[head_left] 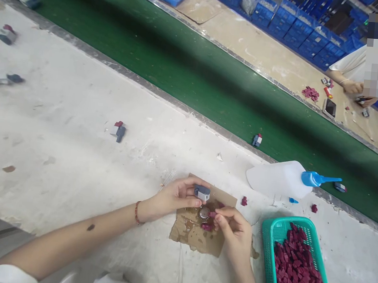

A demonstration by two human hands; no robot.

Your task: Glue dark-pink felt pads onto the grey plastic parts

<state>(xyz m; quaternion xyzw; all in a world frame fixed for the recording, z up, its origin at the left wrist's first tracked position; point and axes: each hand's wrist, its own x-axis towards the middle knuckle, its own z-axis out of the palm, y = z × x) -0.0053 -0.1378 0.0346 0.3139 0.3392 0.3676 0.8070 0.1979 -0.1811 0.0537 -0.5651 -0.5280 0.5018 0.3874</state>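
Between the thumb and fingers of my left hand is a small grey and white plastic part, held above a stained piece of cardboard. My right hand pinches a small maroon plastic piece close to a round, dark little dish on the cardboard. Whether the piece touches the dish I cannot tell. Another maroon piece lies on the wet cardboard just below. To the right stands a green basket full of maroon pieces.
A white bottle with a blue nozzle lies beyond the basket. Past the white table runs a green conveyor belt carrying several small parts. An assembled part sits on the table. Across the belt, a co-worker's hands handle parts.
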